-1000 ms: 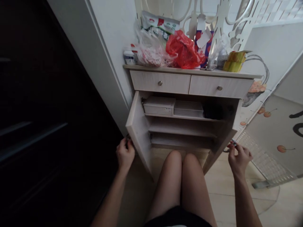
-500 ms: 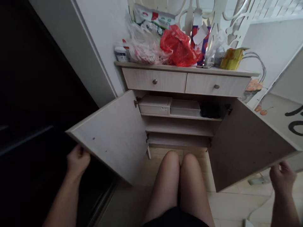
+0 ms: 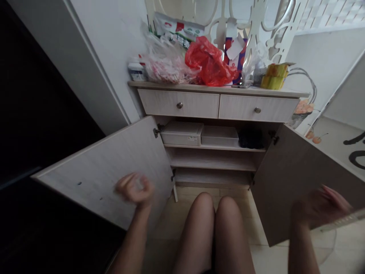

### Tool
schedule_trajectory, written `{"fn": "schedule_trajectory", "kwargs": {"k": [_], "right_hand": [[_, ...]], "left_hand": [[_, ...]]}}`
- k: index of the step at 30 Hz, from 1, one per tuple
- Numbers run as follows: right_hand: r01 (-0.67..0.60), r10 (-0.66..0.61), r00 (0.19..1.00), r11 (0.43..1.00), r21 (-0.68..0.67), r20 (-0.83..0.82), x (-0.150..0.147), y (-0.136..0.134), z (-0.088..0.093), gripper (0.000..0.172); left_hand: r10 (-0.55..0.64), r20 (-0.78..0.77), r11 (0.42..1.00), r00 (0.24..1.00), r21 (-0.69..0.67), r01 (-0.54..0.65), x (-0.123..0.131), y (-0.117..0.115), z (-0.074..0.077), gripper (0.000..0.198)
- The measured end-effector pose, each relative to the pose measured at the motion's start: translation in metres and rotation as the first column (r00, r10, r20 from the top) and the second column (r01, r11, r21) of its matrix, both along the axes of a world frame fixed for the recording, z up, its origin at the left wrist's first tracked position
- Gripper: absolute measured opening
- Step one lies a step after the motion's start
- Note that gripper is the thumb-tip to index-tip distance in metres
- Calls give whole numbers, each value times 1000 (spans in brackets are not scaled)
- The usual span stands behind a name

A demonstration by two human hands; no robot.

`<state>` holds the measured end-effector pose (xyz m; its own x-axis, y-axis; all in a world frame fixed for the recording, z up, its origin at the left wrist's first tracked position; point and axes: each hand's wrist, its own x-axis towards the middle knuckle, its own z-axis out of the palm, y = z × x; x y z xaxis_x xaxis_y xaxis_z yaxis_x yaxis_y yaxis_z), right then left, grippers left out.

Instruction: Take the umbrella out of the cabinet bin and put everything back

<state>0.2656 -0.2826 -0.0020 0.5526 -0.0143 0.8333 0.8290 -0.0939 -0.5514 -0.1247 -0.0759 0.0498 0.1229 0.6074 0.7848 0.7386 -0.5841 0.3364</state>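
Note:
A pale wood-grain cabinet stands before my knees with its left door [image 3: 94, 167] and right door [image 3: 296, 182] swung wide. My left hand [image 3: 135, 189] hovers in front of the left door's inner face, off its edge, fingers loosely curled with a gap to the thumb and nothing in them. Blurred by motion, my right hand [image 3: 325, 205] is near the lower outer part of the right door, its fingers stretched out and no object visible in them. On the top shelf sit a white drawer box [image 3: 181, 134], a translucent bin [image 3: 219, 136] and a dark bundle [image 3: 251, 137].
Two closed drawers with round knobs [image 3: 179, 105] run above the opening. The cabinet top holds a red plastic bag [image 3: 209, 62], a clear bag [image 3: 168, 62], a white bottle [image 3: 137, 71] and a yellow package [image 3: 274, 76]. Lower shelves [image 3: 213, 158] show bare boards.
Both hands have left the door edges and moved inward. The left door has swung further outward, and the right door also reaches further out. The view has shifted slightly.

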Motion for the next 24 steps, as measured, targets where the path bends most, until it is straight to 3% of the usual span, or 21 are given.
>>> {"fn": "schedule_trajectory", "kwargs": {"k": [1,2,5,7,9,12,14,16,19,24], "right_hand": [[-95,92,991,995,29,98,-16,29,7,42],[-217,226,960,974,-70,168,-31,61,15,36],[-373,498,851,799,-471,170,-62,160,34,36],[-329,539,833,666,-669,127,-69,215,39,34],[-229,524,845,529,-817,103,-67,253,40,34],[-100,478,874,355,-929,89,-61,283,38,32],[-58,457,885,296,-953,88,-58,290,36,30],[-41,447,890,278,-960,92,-55,293,34,31],[-26,460,880,303,-953,122,-49,287,34,32],[-9,561,769,490,-872,307,-38,241,32,32]], "left_hand": [[-24,-25,1000,999,2,24,5,9,-3,27],[-50,-55,999,997,2,50,10,19,-5,25],[-134,-200,991,970,-16,134,31,55,-9,24],[-162,-348,987,923,-75,145,52,84,-7,24],[-152,-487,984,860,-155,86,73,111,-3,25],[-126,-580,976,805,-219,-5,96,140,1,28],[-120,-595,973,795,-231,-25,100,150,1,28],[-123,-613,969,780,-243,-38,99,152,0,27],[-135,-627,968,767,-250,-34,91,146,-2,27],[-168,-608,979,776,-196,58,64,107,-11,32]]}}
